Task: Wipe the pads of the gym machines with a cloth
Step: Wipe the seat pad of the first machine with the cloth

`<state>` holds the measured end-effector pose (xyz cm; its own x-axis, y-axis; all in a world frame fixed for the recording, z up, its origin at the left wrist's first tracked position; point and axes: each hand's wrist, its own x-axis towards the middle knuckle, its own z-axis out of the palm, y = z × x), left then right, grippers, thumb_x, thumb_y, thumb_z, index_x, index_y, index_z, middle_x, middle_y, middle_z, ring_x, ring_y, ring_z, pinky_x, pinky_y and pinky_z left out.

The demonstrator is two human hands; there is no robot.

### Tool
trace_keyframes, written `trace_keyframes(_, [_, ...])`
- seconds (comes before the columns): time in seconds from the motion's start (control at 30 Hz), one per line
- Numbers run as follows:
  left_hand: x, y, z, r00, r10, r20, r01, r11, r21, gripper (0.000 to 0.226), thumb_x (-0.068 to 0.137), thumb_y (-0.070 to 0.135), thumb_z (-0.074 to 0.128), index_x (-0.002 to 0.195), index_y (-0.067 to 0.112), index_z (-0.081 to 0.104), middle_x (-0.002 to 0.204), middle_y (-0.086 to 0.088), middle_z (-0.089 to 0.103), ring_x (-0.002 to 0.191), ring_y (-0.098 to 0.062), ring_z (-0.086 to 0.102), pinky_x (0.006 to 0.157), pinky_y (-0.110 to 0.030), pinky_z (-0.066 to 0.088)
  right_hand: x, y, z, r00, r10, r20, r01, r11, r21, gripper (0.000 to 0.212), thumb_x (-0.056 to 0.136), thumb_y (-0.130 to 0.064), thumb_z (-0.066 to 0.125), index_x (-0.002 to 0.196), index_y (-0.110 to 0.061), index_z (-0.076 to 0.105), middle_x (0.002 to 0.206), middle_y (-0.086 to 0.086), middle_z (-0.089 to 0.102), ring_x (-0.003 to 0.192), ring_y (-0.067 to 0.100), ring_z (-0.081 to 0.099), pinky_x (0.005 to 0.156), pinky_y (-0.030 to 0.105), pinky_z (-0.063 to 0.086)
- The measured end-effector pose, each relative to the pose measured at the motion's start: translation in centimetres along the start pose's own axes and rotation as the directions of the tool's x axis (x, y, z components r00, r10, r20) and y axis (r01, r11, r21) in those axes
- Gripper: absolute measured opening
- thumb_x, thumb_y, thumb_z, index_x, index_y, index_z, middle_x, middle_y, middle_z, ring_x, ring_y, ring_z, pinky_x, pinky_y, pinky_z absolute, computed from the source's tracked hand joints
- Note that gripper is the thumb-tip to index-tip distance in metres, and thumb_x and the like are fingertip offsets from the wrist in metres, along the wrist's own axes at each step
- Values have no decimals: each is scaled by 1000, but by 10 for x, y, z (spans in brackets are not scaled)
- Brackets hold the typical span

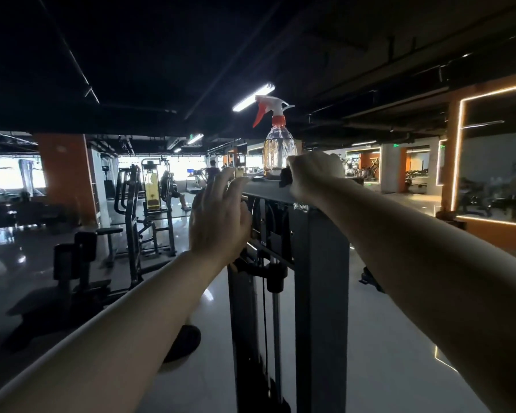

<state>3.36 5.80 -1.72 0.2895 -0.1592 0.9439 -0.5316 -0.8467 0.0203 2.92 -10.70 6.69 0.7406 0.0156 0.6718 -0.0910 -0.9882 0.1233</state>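
At top of machine frame (268, 190): left hand (218, 216) fingers spread, resting at edge, holding nothing. Right hand (313, 171) curled round dark cloth (285, 177). Spray bottle (277, 144) behind. Advice: lift cloth clear without toppling bottle; pads unreached.

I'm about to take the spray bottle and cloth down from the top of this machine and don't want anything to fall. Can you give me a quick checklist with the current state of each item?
1. Spray bottle upright on the machine's top bar: ok.
2. Right hand has a grip on the dark cloth: ok, fingers curl over it beside the bottle's base.
3. Left hand free to take the bottle: ok, open, fingertips at the bar's edge, holding nothing.
4. Bottle cap tight: cannot tell.
5. Bottle clear of the right hand: not ok, the hand is right beside its base and could knock it.
6. Liquid in the bottle: cannot tell.
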Motion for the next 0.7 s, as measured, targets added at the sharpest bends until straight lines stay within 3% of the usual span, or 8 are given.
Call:
trace_keyframes(0.17, [-28, 8, -39, 991, -118, 58, 113, 991, 74, 43, 83, 3, 56, 126, 9, 54, 143, -13, 43, 129, -31, 42, 103, -48, 38, -44, -15, -6, 954, -213, -210, 241, 964, 115, 41, 87, -11, 61, 127, -18, 54, 116, 7, 56, 102, 26, 56, 84, 39, 44])
trace_keyframes(0.27, [-53, 14, -70, 983, -170, 71, 158, 976, 149, 45, 81, 2, 58, 126, 9, 55, 142, -10, 43, 125, -29, 46, 100, -44, 37, -74, -35, -12, 931, -254, -262, 318, 916, 244, 44, 86, -5, 59, 128, -16, 52, 118, 8, 56, 99, 26, 58, 78, 37, 46])
trace_keyframes(0.4, [-100, 7, -122, 953, -275, 126, 231, 930, 285, 46, 84, 5, 56, 130, 10, 51, 146, -8, 40, 127, -29, 45, 102, -46, 39, -125, -75, -17, 942, -270, -199, 334, 813, 478, 50, 89, -3, 58, 134, -15, 43, 120, 11, 57, 89, 28, 62, 63, 32, 49])
trace_keyframes(0.5, [-137, -7, -169, 925, -349, 151, 269, 882, 386, 45, 86, 6, 54, 130, 12, 51, 146, -6, 39, 127, -29, 44, 100, -48, 41, -160, -113, -18, 940, -310, -141, 332, 742, 582, 40, 95, -9, 52, 132, -15, 41, 105, 10, 62, 77, 25, 56, 57, 30, 42])
trace_keyframes(0.57, [-160, -19, -204, 914, -371, 165, 261, 847, 463, 42, 86, 9, 49, 128, 11, 51, 144, -7, 40, 123, -30, 47, 94, -48, 45, -179, -142, -24, 923, -364, -125, 356, 685, 635, 35, 97, -15, 52, 131, -14, 41, 95, 7, 62, 73, 22, 51, 58, 30, 40])
trace_keyframes(0.7, [-196, -40, -274, 889, -446, 108, 303, 746, 593, 40, 90, 13, 47, 129, 7, 50, 143, -10, 41, 124, -31, 45, 98, -44, 43, -214, -200, -47, 886, -444, -137, 382, 529, 758, 27, 98, -27, 51, 121, -12, 49, 95, 12, 65, 83, 27, 64, 69, 39, 55])
